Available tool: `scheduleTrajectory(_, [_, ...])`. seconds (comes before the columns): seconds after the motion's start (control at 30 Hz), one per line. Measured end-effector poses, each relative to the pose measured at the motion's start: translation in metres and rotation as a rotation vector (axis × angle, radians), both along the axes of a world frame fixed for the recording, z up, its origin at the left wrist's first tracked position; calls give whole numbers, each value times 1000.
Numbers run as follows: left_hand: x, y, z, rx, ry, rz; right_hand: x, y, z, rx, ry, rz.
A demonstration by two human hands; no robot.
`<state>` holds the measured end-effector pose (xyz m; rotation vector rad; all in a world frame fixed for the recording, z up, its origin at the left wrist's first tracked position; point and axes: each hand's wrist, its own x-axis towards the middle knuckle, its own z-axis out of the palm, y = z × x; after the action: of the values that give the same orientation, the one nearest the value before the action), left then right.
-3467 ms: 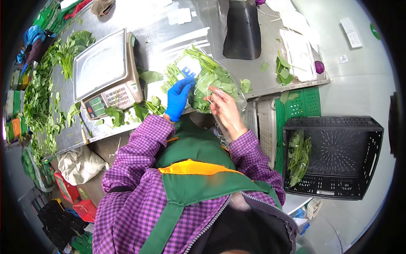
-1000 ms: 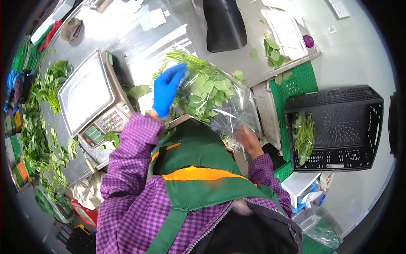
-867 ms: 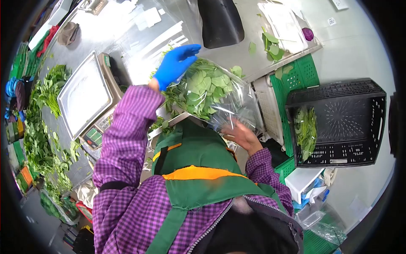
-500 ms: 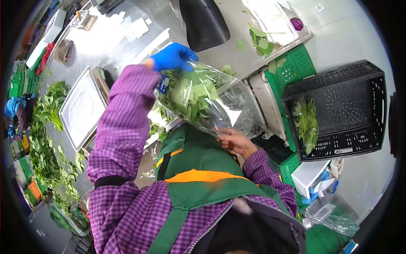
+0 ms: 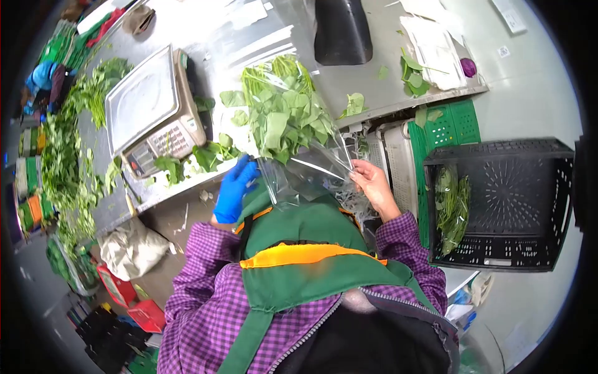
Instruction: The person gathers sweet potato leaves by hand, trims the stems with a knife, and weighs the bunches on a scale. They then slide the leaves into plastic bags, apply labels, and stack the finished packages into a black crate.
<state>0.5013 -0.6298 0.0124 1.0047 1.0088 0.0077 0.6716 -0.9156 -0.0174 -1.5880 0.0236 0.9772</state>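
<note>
Blue-gloved left hand: grip closed on clear crinkled bag of flat green leaves, at table near edge. Bare right hand: grip pinches the film.

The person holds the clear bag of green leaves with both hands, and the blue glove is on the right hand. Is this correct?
Not quite: the blue glove is on the left hand, and the right hand is bare, as the head view shows. Both hands do hold the clear bag of green leaves.

A scale sits upper left on the table, with loose greens at far left. At right, a black crate holds a few stems.
</note>
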Motion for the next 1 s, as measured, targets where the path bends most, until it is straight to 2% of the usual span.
scheduleTrajectory(0.03, [-9,-15,-9,-4,1,23,0,-1,-3,-5,-45,21])
scheduleTrajectory(0.1, [-22,-41,-28,-68,-71,-194,1,-3,-4,-22,-132,66])
scheduleTrajectory(0.2, [-34,-58,-25,-118,-119,-162,5,-10,-2,-52,-221,88])
scheduleTrajectory(0.33, [-50,-56,-4,-97,-40,-113,4,-24,1,-78,-284,130])
scheduleTrajectory(0.37, [-59,-52,-16,-88,-76,-173,3,-27,2,-95,-280,149])
scheduleTrajectory(0.4, [-63,-49,-12,-87,-77,-168,2,-30,4,-93,-281,153])
scheduleTrajectory(0.5, [-69,-37,12,-149,-96,-367,10,-42,7,-6,-205,131])
scheduleTrajectory(0.53, [-71,-32,6,-144,-99,-365,17,-51,7,94,-78,62])
scheduleTrajectory(0.57, [-74,-27,-7,77,-104,-318,22,-55,6,194,50,-7])
scheduleTrajectory(0.6, [-73,-24,-11,297,-107,-271,25,-51,3,197,51,-6])
scheduleTrajectory(0.67, [-65,-20,-20,256,-82,-265,34,-35,-4,-145,-787,135])
scheduleTrajectory(0.7, [-36,-22,-4,908,-166,-366,38,-20,8,-249,-922,249])
scheduleTrajectory(0.73, [-15,-20,4,1563,-250,-444,50,-9,-1,-202,-1350,425])
scheduleTrajectory(0.77, [-6,-12,2,1593,-347,-616,53,7,4,-145,-1455,525])
scheduleTrajectory(0.8, [-5,-6,-9,1598,-350,-613,54,22,9,-86,-1557,628])
scheduleTrajectory(0.83, [-4,2,-22,1610,-432,-701,61,29,9,-84,-1563,627])
scheduleTrajectory(0.87, [-5,9,-34,1620,-511,-790,67,36,7,33,-1586,680])
scheduleTrajectory(0.9, [-5,9,-32,1579,-463,-751,71,43,5,152,-1602,735])
scheduleTrajectory(0.93, [-6,10,-31,1582,-459,-748,72,47,5,158,-1604,737])
scheduleTrajectory(1.0, [-7,10,-30,1342,-440,-534,73,49,5,156,-1442,678])
